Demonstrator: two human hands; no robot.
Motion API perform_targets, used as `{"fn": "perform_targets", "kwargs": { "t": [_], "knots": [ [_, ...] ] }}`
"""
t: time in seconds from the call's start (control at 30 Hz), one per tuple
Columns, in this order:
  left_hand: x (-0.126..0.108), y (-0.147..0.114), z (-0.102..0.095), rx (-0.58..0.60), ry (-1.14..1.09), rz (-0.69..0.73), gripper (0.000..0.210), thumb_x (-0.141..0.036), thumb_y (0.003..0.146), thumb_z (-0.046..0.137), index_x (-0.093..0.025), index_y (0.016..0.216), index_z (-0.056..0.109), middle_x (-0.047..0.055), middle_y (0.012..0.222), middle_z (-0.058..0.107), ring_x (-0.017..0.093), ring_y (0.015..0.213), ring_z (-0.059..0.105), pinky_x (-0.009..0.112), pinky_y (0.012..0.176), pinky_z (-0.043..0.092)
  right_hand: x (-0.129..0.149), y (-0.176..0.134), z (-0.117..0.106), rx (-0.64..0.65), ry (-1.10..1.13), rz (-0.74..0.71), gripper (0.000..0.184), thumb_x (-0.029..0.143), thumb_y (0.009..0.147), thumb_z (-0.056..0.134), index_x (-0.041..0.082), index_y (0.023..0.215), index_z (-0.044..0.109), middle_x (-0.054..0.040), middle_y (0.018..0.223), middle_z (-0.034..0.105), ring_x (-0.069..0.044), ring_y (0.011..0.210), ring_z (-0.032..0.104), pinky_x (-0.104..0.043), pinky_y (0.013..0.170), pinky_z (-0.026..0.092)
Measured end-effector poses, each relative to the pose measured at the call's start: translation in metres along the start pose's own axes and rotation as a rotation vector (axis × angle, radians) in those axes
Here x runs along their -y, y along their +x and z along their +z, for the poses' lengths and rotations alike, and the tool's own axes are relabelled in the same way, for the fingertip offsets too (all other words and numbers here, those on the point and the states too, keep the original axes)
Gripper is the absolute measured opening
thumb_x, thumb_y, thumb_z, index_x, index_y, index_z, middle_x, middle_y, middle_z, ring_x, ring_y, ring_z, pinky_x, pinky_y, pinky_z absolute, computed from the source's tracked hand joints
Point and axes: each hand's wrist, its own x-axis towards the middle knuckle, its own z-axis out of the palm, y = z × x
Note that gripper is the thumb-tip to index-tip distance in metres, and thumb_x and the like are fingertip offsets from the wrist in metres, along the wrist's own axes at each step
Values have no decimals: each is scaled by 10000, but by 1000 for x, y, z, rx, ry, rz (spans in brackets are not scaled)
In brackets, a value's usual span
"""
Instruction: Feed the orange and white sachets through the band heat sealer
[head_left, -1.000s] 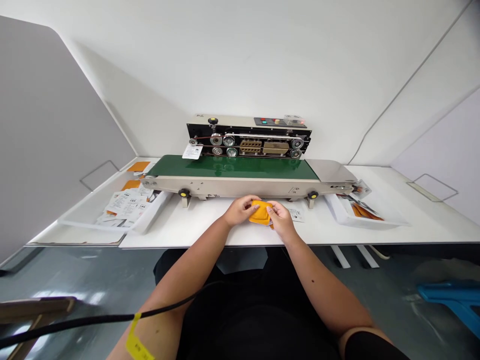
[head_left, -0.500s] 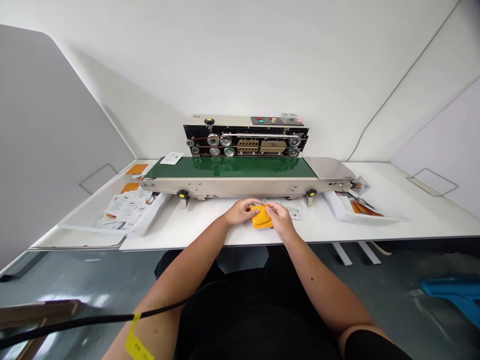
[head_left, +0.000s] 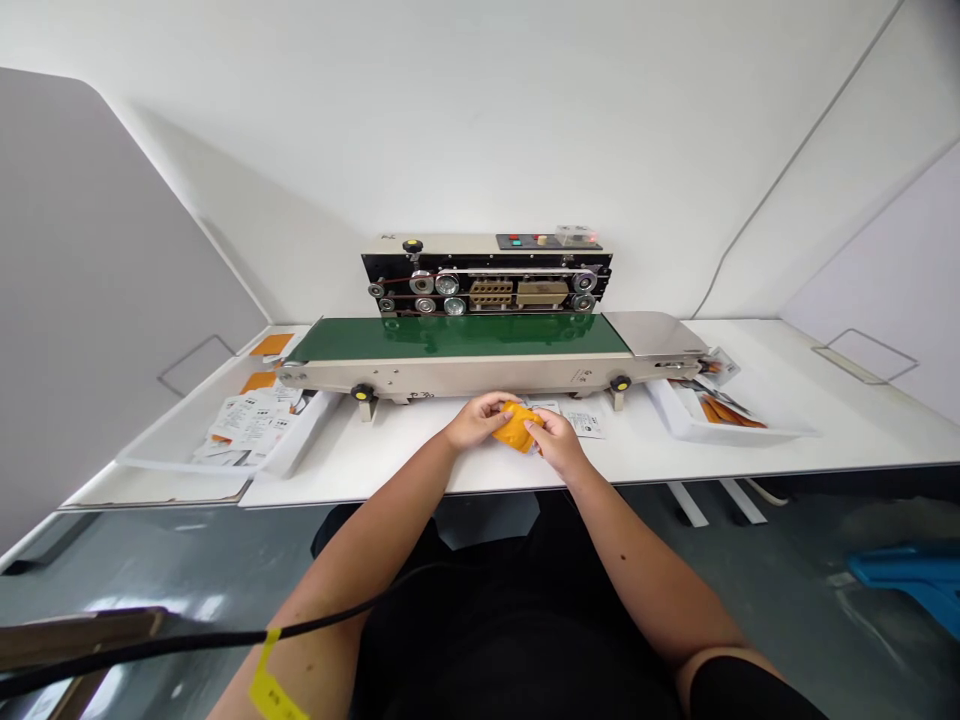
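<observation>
Between my two hands, just over the front part of the white table (head_left: 405, 455), is a soft orange pouch (head_left: 516, 430) with a creased face. A bit of clear plastic shows at its lower right edge. My left hand (head_left: 472, 422) grips the pouch's left side, thumb in front and fingers behind. My right hand (head_left: 562, 445) pinches its right side between thumb and fingers. Printed white packets (head_left: 586, 420) lie on the table just behind my hands, partly hidden by them.
A band sealing machine (head_left: 435, 245) with a green conveyor belt (head_left: 457, 337) stands behind my hands. At left, a white tray (head_left: 292, 455) holds several printed packets; at right, another white tray (head_left: 697, 430) holds orange and dark packets. A black cable (head_left: 202, 640) crosses my left forearm.
The pouch has turned and become more creased between my hands, and clear plastic now shows at its edge. The white packet at the belt's left end is gone from the belt.
</observation>
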Motion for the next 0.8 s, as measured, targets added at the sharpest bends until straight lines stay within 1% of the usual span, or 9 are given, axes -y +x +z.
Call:
{"fn": "perform_targets", "kwargs": {
  "t": [0.03, 0.1, 0.23, 0.33, 0.4, 0.5, 0.6, 0.67, 0.8],
  "knots": [
    [0, 0, 0, -17, -11, -1, 517, -493, 847, 810, -140, 1204, 683, 111, 1047, 742, 175, 860, 703, 266, 734, 556, 1, 0, 0, 8, 26, 20, 331, 532, 810, 724, 207, 840, 666, 25, 626, 582, -117, 503, 485, -238, 447, 369],
    [1, 2, -1, -55, -16, -4, 506, -500, 834, 821, -137, 1157, 680, 82, 968, 737, 146, 782, 681, 242, 690, 537, 2, 0, 2, 14, 92, 58, 367, 567, 825, 709, 211, 906, 666, 10, 688, 621, -121, 517, 505, -239, 440, 380],
    [1, 3, -2, -109, 17, -8, 537, -558, 829, 806, -130, 1117, 654, 0, 739, 662, 91, 572, 576, 203, 556, 460, -2, 1, 3, -61, 152, 44, 470, 652, 810, 716, 211, 968, 667, -20, 785, 682, -133, 553, 554, -229, 418, 388],
    [-1, 2, -1, -65, -6, -46, 546, -565, 805, 824, -145, 1077, 607, -17, 711, 642, 93, 536, 575, 206, 535, 459, -7, 2, 2, -184, 120, 28, 517, 661, 803, 724, 216, 1064, 690, -17, 787, 684, -138, 551, 561, -226, 400, 386],
    [-2, 0, 0, -8, -29, -78, 539, -553, 804, 831, -158, 1073, 581, -12, 730, 650, 104, 553, 600, 208, 541, 463, -10, 3, 0, -217, 83, 32, 549, 654, 808, 719, 216, 1139, 712, -31, 815, 698, -149, 558, 573, -239, 394, 392],
    [-3, -3, 1, 62, -48, -111, 577, -539, 830, 813, -166, 1200, 573, -15, 740, 641, 103, 564, 587, 206, 548, 446, -12, 4, -1, -144, 12, 19, 529, 627, 808, 724, 207, 1128, 756, -67, 864, 729, -183, 624, 624, -268, 444, 447],
    [-2, -3, 1, 102, -25, -123, 647, -544, 841, 799, -147, 1302, 581, -31, 696, 599, 92, 555, 527, 206, 552, 413, -11, 4, 0, -77, -29, -21, 459, 592, 795, 750, 204, 1038, 775, -65, 831, 726, -209, 721, 666, -290, 571, 517],
    [0, -3, 0, 101, 9, -125, 651, -555, 834, 799, -123, 1286, 615, -30, 684, 583, 89, 566, 506, 208, 560, 396, -9, 3, 0, -67, -26, -19, 455, 593, 787, 759, 202, 1021, 766, -55, 807, 713, -206, 724, 665, -288, 591, 516],
    [1, -1, -1, 79, 39, -119, 648, -565, 821, 803, -116, 1257, 634, -37, 664, 560, 88, 568, 495, 206, 566, 387, -4, -1, -2, -52, -63, -6, 476, 613, 796, 747, 193, 1019, 757, -50, 791, 700, -177, 649, 622, -265, 530, 462]
  ]
}}
